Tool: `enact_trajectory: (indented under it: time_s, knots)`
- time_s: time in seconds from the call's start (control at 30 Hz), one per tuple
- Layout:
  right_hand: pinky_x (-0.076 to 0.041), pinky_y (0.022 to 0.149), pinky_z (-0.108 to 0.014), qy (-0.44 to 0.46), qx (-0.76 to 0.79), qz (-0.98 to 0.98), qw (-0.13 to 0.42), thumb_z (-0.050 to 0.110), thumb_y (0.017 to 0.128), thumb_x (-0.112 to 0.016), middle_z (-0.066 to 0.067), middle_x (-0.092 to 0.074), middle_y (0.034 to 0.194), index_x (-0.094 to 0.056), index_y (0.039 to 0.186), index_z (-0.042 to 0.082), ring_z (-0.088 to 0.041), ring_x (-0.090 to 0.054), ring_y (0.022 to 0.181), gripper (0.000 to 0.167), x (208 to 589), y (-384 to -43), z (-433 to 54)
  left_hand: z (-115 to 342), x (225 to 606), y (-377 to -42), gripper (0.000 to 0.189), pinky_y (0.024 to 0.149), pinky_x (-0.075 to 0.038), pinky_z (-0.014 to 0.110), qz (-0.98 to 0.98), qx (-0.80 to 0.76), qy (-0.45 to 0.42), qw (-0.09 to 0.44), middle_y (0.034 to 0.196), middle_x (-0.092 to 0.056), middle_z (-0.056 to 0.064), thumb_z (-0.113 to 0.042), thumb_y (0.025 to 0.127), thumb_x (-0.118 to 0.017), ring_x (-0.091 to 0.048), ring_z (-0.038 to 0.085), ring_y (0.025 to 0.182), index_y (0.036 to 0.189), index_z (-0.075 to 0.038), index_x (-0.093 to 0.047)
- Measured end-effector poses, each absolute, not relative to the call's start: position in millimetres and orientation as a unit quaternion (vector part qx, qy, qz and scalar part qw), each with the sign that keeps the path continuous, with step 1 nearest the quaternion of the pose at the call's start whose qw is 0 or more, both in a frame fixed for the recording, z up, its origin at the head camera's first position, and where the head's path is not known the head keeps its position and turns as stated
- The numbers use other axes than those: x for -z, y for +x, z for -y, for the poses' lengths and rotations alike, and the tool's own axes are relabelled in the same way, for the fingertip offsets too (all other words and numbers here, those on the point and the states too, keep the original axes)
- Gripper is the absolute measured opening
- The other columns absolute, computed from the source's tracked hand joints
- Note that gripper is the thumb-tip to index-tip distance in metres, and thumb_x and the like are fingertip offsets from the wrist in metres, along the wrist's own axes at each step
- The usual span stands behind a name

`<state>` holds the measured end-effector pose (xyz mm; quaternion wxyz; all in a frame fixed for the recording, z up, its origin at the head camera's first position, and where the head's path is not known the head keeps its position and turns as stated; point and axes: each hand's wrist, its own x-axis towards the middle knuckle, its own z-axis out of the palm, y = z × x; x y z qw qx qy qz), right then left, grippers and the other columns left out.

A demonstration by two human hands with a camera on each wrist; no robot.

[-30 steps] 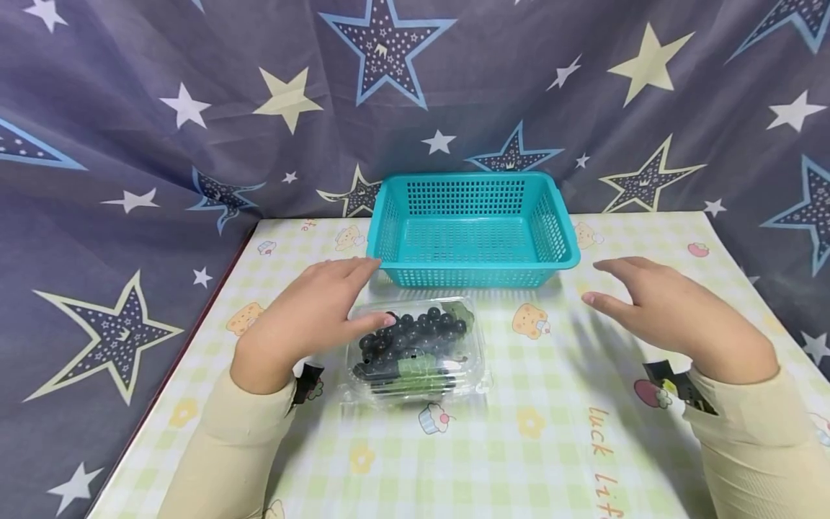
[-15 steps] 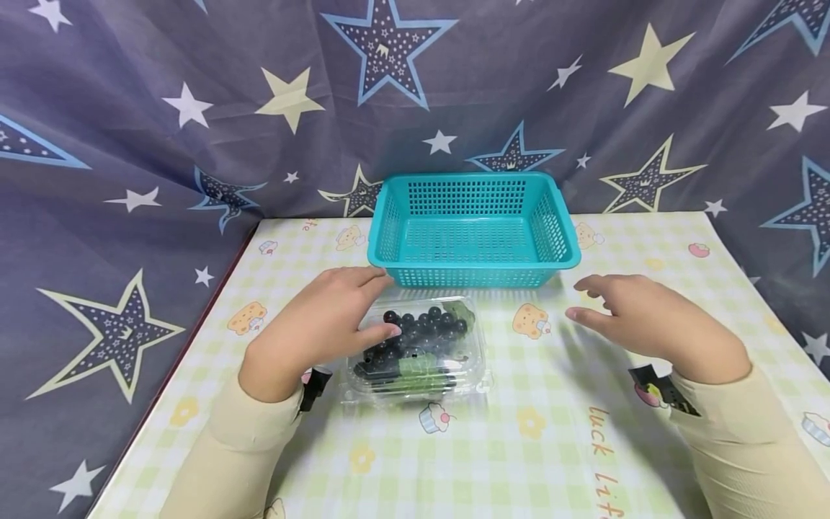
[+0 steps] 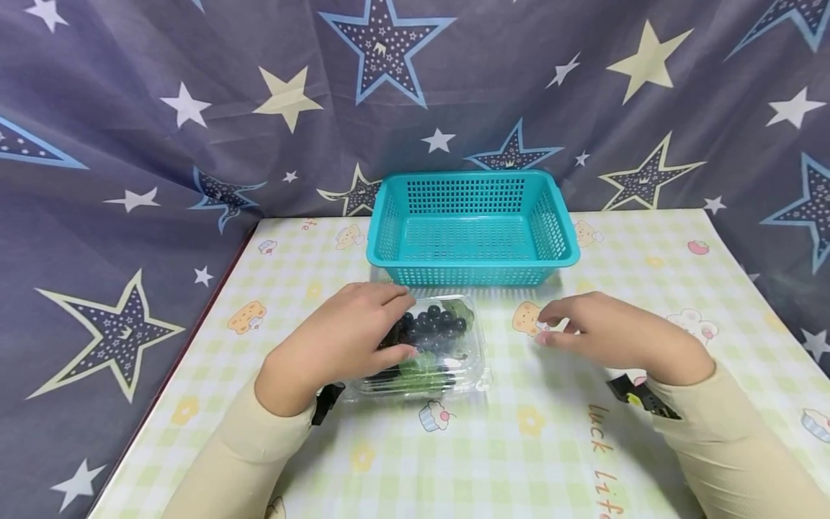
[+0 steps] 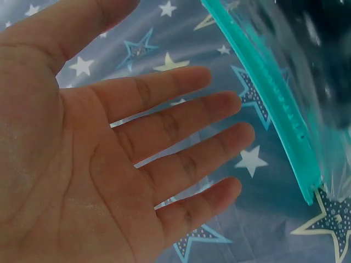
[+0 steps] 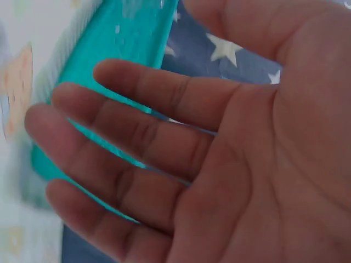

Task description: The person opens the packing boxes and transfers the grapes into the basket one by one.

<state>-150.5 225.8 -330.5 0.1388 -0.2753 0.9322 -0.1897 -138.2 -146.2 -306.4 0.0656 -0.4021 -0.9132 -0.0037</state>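
A clear plastic box point(image 3: 470, 360) of dark grapes point(image 3: 433, 321) sits on the table, a green patch showing at its front. Over the box's left part is my left hand point(image 3: 346, 333), covering some of the grapes; in the left wrist view its fingers are straight and spread, holding nothing. My right hand point(image 3: 603, 328) hovers to the right of the box, apart from it. Its fingers look relaxed and slightly bent in the right wrist view, with nothing in them. Behind the box stands a turquoise plastic basket point(image 3: 473, 265) with perforated walls and nothing inside.
A checked tablecloth point(image 3: 493, 461) with printed bears and cupcakes covers the table. Grey curtains point(image 3: 130, 274) patterned with stars hang behind the basket and along the left and right sides.
Both hands have come inward and lower. My left hand has moved right over the box, and my right hand has moved left towards it. The box and basket have stayed put.
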Motion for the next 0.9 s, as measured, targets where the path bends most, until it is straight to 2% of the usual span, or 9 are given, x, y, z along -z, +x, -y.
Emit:
enact_trajectory:
  time_s: [0.13, 0.4, 0.6, 0.9]
  knots:
    - [-0.057, 0.09, -0.04, -0.299, 0.205, -0.916, 0.169, 0.043, 0.102, -0.063, 0.001, -0.074, 0.12, -0.073, 0.121, 0.014, -0.008, -0.07, 0.1, 0.036, 336.1, -149.6, -214.9, 141.1, 306.9, -132.7, 0.066, 0.106, -0.05, 0.051, 0.912, -0.002, -0.406, 0.058, 0.139, -0.064, 0.012, -0.053, 0.092, -0.074, -0.062, 0.03, 0.127, 0.138, -0.006, -0.064]
    - [-0.057, 0.086, -0.035, -0.316, 0.209, -0.909, 0.176, 0.04, 0.102, -0.064, 0.002, -0.075, 0.117, -0.074, 0.119, 0.013, -0.003, -0.069, 0.094, 0.033, 347.3, -148.4, -206.1, 134.0, 311.4, -126.6, 0.064, 0.105, -0.05, 0.053, 0.91, -0.013, -0.411, 0.056, 0.142, -0.062, 0.013, -0.056, 0.091, -0.073, -0.06, 0.031, 0.132, 0.136, -0.009, -0.065]
    - [-0.057, 0.082, -0.032, -0.335, 0.23, -0.898, 0.168, 0.039, 0.102, -0.064, 0.01, -0.074, 0.108, -0.075, 0.114, 0.016, -0.001, -0.069, 0.089, 0.028, 351.2, -148.8, -201.9, 131.5, 310.9, -123.9, 0.065, 0.103, -0.051, 0.053, 0.91, -0.019, -0.41, 0.058, 0.144, -0.061, 0.011, -0.058, 0.092, -0.072, -0.059, 0.03, 0.133, 0.136, -0.011, -0.064]
    - [-0.054, 0.074, -0.025, -0.372, 0.28, -0.865, 0.186, 0.035, 0.103, -0.064, 0.012, -0.073, 0.093, -0.077, 0.106, 0.019, -0.002, -0.065, 0.078, 0.021, 355.2, -143.5, -192.2, 125.9, 316.8, -118.7, 0.07, 0.102, -0.051, 0.053, 0.905, -0.025, -0.42, 0.062, 0.146, -0.059, 0.008, -0.06, 0.094, -0.068, -0.057, 0.029, 0.135, 0.143, -0.012, -0.06]
